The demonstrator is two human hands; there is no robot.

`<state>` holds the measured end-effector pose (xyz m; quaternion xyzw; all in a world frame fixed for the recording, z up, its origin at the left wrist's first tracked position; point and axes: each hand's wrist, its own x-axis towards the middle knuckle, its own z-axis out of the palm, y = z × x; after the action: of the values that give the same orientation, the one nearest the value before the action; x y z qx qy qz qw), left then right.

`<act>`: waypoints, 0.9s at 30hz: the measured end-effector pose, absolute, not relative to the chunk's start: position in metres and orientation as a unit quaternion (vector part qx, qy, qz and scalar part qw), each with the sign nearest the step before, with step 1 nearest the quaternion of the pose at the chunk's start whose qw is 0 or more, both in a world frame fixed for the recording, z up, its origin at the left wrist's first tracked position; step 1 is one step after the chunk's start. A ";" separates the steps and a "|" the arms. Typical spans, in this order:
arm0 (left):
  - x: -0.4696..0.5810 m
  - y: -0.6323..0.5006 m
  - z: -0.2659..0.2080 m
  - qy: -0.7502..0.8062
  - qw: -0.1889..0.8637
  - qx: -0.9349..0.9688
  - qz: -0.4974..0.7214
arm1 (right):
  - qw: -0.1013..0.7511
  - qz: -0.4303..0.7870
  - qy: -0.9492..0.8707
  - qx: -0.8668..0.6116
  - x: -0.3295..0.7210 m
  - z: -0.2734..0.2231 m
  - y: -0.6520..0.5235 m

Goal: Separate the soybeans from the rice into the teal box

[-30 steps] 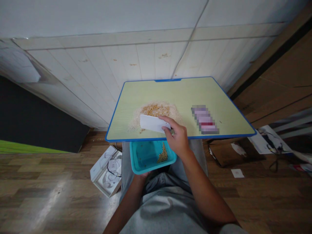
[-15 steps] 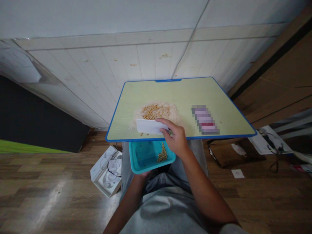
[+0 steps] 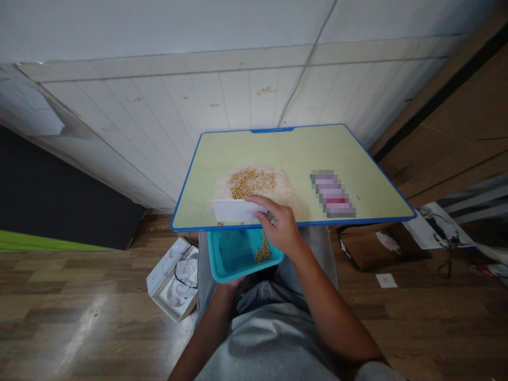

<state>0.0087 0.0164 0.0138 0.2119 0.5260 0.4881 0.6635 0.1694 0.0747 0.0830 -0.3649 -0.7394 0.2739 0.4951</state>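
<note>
My right hand (image 3: 281, 225) is closed on a thin white rectangular plate (image 3: 234, 210), thumb on the near side. The plate stands on its long edge near the front of the table, just in front of a heap of pale rice-like grains (image 3: 286, 189) with yellow soybeans (image 3: 243, 184) on it. Below the table edge is a turquoise plastic tub (image 3: 213, 264), with soybeans (image 3: 262, 253) gathered at its right end. My left hand (image 3: 235, 282) supports the tub at its near side; most of its fingers are hidden beneath.
The low table (image 3: 309, 148) has a blue rim and stands against the white wall. A pixelated flat object (image 3: 332, 193) lies on its right side. On the floor are an open white box (image 3: 174, 280) at left and a cardboard box (image 3: 365, 251) at right.
My right hand has moved the white plate a little left and toward the front edge. A few soybeans by that edge have shifted. The tub stays about where it was.
</note>
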 end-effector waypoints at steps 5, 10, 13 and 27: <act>0.001 0.017 -0.010 0.412 0.695 0.020 0.589 | 0.487 0.289 -0.744 -0.354 0.161 0.078 0.077; -0.004 0.017 -0.027 0.395 0.683 -0.009 0.615 | 0.505 0.299 -0.741 -0.327 0.154 0.076 0.076; -0.006 0.015 -0.029 0.363 0.690 0.014 0.626 | 0.494 0.298 -0.750 -0.324 0.152 0.077 0.074; -0.006 0.015 -0.013 0.395 0.672 -0.033 0.625 | 0.523 0.247 -0.735 -0.355 0.149 0.078 0.074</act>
<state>-0.0062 0.0149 -0.0126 -0.0325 0.3951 0.6251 0.6723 0.1492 0.0739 0.0782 -0.3546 -0.7348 0.2474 0.5226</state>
